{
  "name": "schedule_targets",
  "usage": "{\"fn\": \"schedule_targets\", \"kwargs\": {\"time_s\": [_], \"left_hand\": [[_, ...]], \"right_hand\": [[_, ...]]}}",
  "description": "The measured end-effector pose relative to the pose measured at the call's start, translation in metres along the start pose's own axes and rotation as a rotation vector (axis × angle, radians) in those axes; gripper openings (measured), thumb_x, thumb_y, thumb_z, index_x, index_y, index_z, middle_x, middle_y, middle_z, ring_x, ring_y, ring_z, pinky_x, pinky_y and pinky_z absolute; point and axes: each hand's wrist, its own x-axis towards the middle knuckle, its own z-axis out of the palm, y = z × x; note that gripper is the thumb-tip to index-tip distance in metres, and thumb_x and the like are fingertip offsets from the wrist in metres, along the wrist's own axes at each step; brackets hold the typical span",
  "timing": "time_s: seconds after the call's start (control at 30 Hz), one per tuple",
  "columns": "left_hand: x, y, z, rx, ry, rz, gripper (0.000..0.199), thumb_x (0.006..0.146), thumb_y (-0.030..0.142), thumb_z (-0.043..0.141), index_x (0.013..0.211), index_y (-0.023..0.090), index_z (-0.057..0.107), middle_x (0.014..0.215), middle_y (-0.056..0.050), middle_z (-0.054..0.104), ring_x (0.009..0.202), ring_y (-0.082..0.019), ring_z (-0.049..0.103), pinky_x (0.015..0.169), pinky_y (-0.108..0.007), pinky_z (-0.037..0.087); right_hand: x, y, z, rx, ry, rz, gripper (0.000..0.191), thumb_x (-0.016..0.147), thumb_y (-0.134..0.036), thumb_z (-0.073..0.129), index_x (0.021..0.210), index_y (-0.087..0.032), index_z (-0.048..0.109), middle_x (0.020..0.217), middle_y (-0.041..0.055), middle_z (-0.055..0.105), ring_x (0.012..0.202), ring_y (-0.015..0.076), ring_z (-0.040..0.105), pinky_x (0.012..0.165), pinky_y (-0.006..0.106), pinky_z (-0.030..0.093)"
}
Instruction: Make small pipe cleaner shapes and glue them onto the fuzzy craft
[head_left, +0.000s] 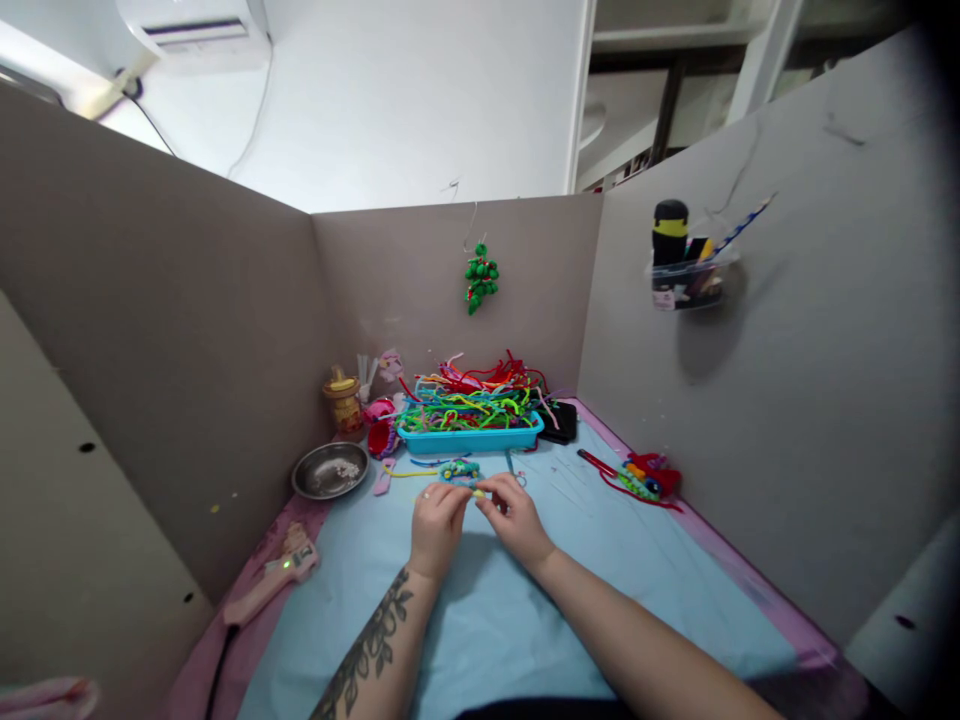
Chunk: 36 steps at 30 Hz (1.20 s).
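Both hands meet over the middle of the blue cloth. A small yellow piece [478, 493], perhaps bent pipe cleaner, sits between the fingertips. My left hand [437, 520] pinches its left side, and my right hand [516, 515] pinches from the right with thumb and forefinger. Just beyond them lies a blue-green fuzzy piece with yellow dots [459, 472]. A yellow pipe cleaner [409, 473] stretches out to its left, with a dark blue one [431, 462] nearby. The fingers partly hide the yellow piece.
Behind is a turquoise tray [472, 440] heaped with coloured pipe cleaners. Left stand a metal bowl [330, 472] with small white bits and a pink glue gun [274, 580], its light on. Right lies a red and green fuzzy bundle [649, 478]. Grey partitions [457, 330] enclose the table.
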Motion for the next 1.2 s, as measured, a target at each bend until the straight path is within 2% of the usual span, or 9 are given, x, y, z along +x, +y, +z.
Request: {"fn": "schedule_targets", "kwargs": {"time_s": [0.3,0.43,0.53,0.67,0.73,0.83,0.93,1.07,1.2], "left_hand": [[0.000,0.003,0.001,0.234,-0.103,0.130,0.020,0.087,0.021,0.048,0.089,0.023,0.068,0.081,-0.007,0.066,0.080,-0.021,0.055,0.074,-0.033,0.039],[0.000,0.001,0.004,0.214,-0.073,0.141,0.018,0.087,0.022,0.049,0.087,0.022,0.067,0.080,-0.006,0.066,0.078,-0.020,0.057,0.073,-0.033,0.042],[-0.001,-0.001,0.005,0.142,-0.040,0.123,0.017,0.087,0.023,0.049,0.092,0.021,0.065,0.085,-0.006,0.066,0.082,-0.019,0.058,0.076,-0.033,0.045],[-0.001,-0.002,0.006,0.018,0.010,0.059,0.018,0.087,0.023,0.049,0.095,0.021,0.064,0.090,-0.007,0.064,0.086,-0.018,0.059,0.079,-0.032,0.047],[-0.002,-0.003,0.007,-0.048,0.007,0.027,0.018,0.087,0.022,0.048,0.092,0.021,0.065,0.089,-0.007,0.064,0.084,-0.017,0.059,0.078,-0.030,0.048],[-0.002,-0.005,0.010,-0.123,-0.021,0.002,0.017,0.086,0.022,0.049,0.088,0.020,0.066,0.085,-0.006,0.064,0.080,-0.016,0.060,0.075,-0.028,0.048],[-0.002,-0.005,0.013,-0.163,-0.045,-0.003,0.015,0.085,0.020,0.051,0.085,0.019,0.066,0.082,-0.005,0.064,0.077,-0.015,0.060,0.073,-0.027,0.048],[-0.001,-0.004,0.016,-0.197,-0.060,-0.016,0.014,0.084,0.019,0.052,0.083,0.018,0.066,0.080,-0.005,0.065,0.076,-0.015,0.060,0.071,-0.026,0.048],[-0.001,-0.001,0.016,-0.188,-0.085,-0.012,0.015,0.084,0.019,0.052,0.083,0.018,0.067,0.081,-0.005,0.065,0.077,-0.015,0.060,0.072,-0.026,0.048]], "right_hand": [[-0.001,0.006,0.001,-0.162,-0.054,-0.008,0.013,0.082,-0.022,0.053,0.088,-0.021,0.065,0.081,0.0051,0.059,0.076,0.0181,0.055,0.068,0.030,0.046],[0.000,0.007,0.001,-0.165,-0.072,0.010,0.013,0.081,-0.018,0.053,0.080,-0.020,0.066,0.077,0.0044,0.061,0.077,0.0182,0.056,0.072,0.030,0.045],[0.002,0.006,0.000,-0.102,-0.031,0.056,0.013,0.079,-0.019,0.055,0.077,-0.020,0.067,0.075,0.0044,0.062,0.075,0.0180,0.057,0.072,0.030,0.044],[0.006,0.007,-0.002,0.042,0.064,0.144,0.010,0.075,-0.022,0.060,0.074,-0.019,0.069,0.073,0.0039,0.063,0.072,0.0173,0.057,0.068,0.028,0.044],[0.007,0.010,-0.002,0.144,0.091,0.215,0.010,0.073,-0.025,0.062,0.074,-0.019,0.070,0.071,0.0030,0.062,0.065,0.0153,0.055,0.061,0.027,0.043],[0.008,0.015,0.002,0.366,0.117,0.359,0.014,0.068,-0.030,0.067,0.074,-0.017,0.069,0.060,-0.0005,0.057,0.051,0.0107,0.046,0.050,0.024,0.037],[0.008,0.016,0.009,0.644,0.154,0.516,0.022,0.060,-0.034,0.074,0.072,-0.016,0.068,0.053,-0.0027,0.053,0.045,0.0076,0.040,0.045,0.022,0.031],[0.006,0.015,0.016,0.933,0.143,0.697,0.029,0.051,-0.032,0.080,0.071,-0.016,0.066,0.054,-0.0031,0.053,0.044,0.0057,0.038,0.043,0.020,0.028],[0.004,0.016,0.020,1.062,0.143,0.782,0.030,0.048,-0.028,0.082,0.069,-0.016,0.066,0.062,-0.0009,0.058,0.052,0.0080,0.046,0.045,0.019,0.030]]}}
